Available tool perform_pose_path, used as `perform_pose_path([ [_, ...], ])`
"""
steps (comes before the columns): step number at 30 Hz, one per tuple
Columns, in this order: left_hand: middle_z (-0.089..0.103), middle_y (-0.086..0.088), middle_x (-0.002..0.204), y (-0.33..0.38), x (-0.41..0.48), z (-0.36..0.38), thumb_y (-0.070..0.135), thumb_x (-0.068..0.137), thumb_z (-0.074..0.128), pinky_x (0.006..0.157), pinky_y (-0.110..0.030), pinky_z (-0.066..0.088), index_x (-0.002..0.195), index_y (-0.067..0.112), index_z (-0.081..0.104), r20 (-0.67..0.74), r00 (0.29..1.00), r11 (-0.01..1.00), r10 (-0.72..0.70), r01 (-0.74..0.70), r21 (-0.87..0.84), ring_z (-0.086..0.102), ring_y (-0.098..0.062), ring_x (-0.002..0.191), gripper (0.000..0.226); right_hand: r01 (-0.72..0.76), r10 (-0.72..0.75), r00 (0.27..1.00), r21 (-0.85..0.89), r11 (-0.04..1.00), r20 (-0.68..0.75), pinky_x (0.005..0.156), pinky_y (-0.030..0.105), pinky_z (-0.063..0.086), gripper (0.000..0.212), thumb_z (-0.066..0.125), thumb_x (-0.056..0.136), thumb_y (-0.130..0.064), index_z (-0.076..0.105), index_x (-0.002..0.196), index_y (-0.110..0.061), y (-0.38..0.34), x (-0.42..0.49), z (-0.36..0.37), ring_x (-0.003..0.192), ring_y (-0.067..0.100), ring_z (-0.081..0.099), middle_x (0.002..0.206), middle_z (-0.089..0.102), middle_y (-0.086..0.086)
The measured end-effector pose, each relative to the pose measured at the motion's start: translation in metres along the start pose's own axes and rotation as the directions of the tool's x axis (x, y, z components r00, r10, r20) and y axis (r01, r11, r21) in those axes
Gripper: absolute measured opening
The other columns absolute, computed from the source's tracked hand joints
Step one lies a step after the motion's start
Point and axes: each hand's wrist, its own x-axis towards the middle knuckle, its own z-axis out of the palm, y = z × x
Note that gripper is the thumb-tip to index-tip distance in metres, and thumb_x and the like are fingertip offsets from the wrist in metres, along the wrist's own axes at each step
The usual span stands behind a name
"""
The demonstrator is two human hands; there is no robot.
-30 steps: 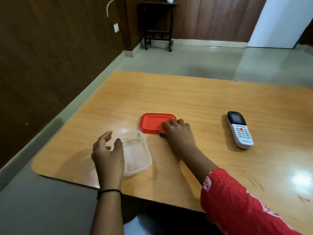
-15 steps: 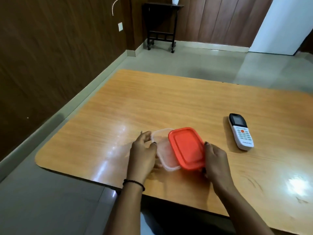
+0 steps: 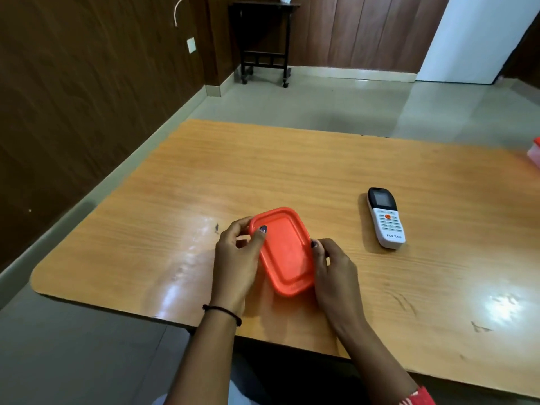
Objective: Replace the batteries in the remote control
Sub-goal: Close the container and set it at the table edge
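Note:
A small plastic box with a red lid (image 3: 283, 252) rests on the wooden table (image 3: 292, 176) near its front edge. My left hand (image 3: 236, 255) grips the box's left side, thumb on the lid. My right hand (image 3: 333, 267) holds its right side. The lid covers the box, so the clear base is hidden. A white remote control (image 3: 385, 219) with a dark screen lies face up on the table, to the right of the box and apart from both hands. No batteries are visible.
At the table's far right edge shows part of another container with a red top (image 3: 535, 153). A dark side table on wheels (image 3: 264, 42) stands by the far wall. Brown wall panels run along the left.
The red lid went from lying beside the clear box to sitting on top of it. Both hands closed in on the box's sides, and the box shifted toward the table's middle.

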Motion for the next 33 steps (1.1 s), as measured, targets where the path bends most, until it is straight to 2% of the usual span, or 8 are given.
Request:
perform_pose_path([
  [4,0.066,-0.005,0.114,0.009,-0.006,0.006,0.013,0.085,0.063,0.087,-0.044,0.052,0.110,0.021,0.066,0.051,0.985,0.849,-0.163,0.166,-0.502,0.060,-0.024,0.106,0.026,0.020,-0.014,0.999,0.166,0.986,-0.035,0.057,0.030,0.047,0.029,0.038,0.096,-0.041,0.062,0.092,-0.025,-0.008,-0.001,-0.004,0.069,0.013,0.059,0.080,0.063,-0.004],
  [8,0.068,-0.001,0.108,0.016,-0.011,0.019,0.011,0.078,0.067,0.089,-0.057,0.050,0.098,0.023,0.068,0.087,0.980,0.750,-0.177,0.192,-0.633,0.060,-0.026,0.108,0.024,-0.152,0.177,0.983,0.322,0.935,-0.048,0.057,0.029,0.045,0.054,0.027,0.090,-0.061,0.059,0.077,-0.020,-0.014,-0.001,-0.006,0.064,0.016,0.057,0.075,0.062,0.007],
  [11,0.066,-0.002,0.108,0.017,-0.017,0.031,0.009,0.078,0.066,0.074,-0.046,0.056,0.096,0.024,0.067,0.128,0.980,0.748,-0.153,0.199,-0.633,0.061,-0.023,0.103,0.024,-0.274,0.325,0.945,0.424,0.863,-0.050,0.046,0.024,0.038,0.060,0.026,0.086,-0.065,0.043,0.060,-0.014,-0.015,0.001,-0.013,0.048,0.013,0.047,0.051,0.047,0.001],
  [15,0.067,0.003,0.095,0.020,-0.021,0.037,0.012,0.080,0.063,0.062,-0.029,0.052,0.092,0.025,0.068,0.180,0.983,0.834,-0.043,0.135,-0.535,0.061,-0.015,0.090,0.018,-0.161,0.230,0.963,0.391,0.906,-0.138,0.038,0.019,0.028,0.059,0.031,0.087,-0.065,0.036,0.048,-0.022,-0.012,0.012,-0.030,0.034,0.004,0.033,0.036,0.035,-0.009],
  [19,0.066,-0.008,0.093,0.020,-0.020,0.031,0.063,0.071,0.056,0.066,-0.037,0.051,0.099,0.033,0.071,0.219,0.972,0.967,0.085,-0.028,-0.253,0.062,-0.025,0.084,0.044,0.051,-0.031,0.990,0.143,0.988,-0.139,0.042,0.022,0.026,0.050,0.034,0.091,-0.059,0.050,0.048,-0.040,-0.008,0.021,-0.041,0.037,0.006,0.038,0.041,0.047,-0.011],
  [22,0.054,-0.012,0.080,0.019,-0.019,0.029,0.083,0.063,0.050,0.061,-0.040,0.041,0.093,0.033,0.073,0.230,0.962,0.985,0.145,-0.118,-0.125,0.048,-0.025,0.069,0.062,0.062,-0.062,0.994,0.000,0.998,-0.095,0.046,0.025,0.028,0.045,0.025,0.083,-0.068,0.051,0.053,-0.047,-0.008,0.021,-0.043,0.047,0.003,0.049,0.051,0.055,-0.021],
  [27,0.048,-0.009,0.061,0.023,-0.022,0.034,0.062,0.069,0.056,0.050,-0.030,0.035,0.069,0.023,0.073,0.056,0.984,0.979,0.169,-0.161,-0.125,0.039,-0.019,0.054,0.043,-0.057,0.097,0.985,0.265,0.963,-0.141,0.045,0.038,0.038,0.084,0.023,0.073,-0.085,0.056,0.058,-0.010,-0.008,0.011,-0.037,0.044,0.026,0.047,0.047,0.050,0.011],
  [33,0.018,0.014,0.041,0.024,-0.023,0.041,0.053,0.077,0.056,0.043,-0.020,0.018,0.037,0.027,0.037,-0.053,0.995,0.977,0.084,-0.092,-0.191,0.017,-0.005,0.041,0.052,-0.169,0.210,0.975,0.368,0.914,-0.076,0.043,0.027,0.031,0.065,0.026,0.082,-0.074,0.035,0.045,-0.021,-0.017,0.000,-0.031,0.038,0.013,0.037,0.039,0.037,-0.007],
])
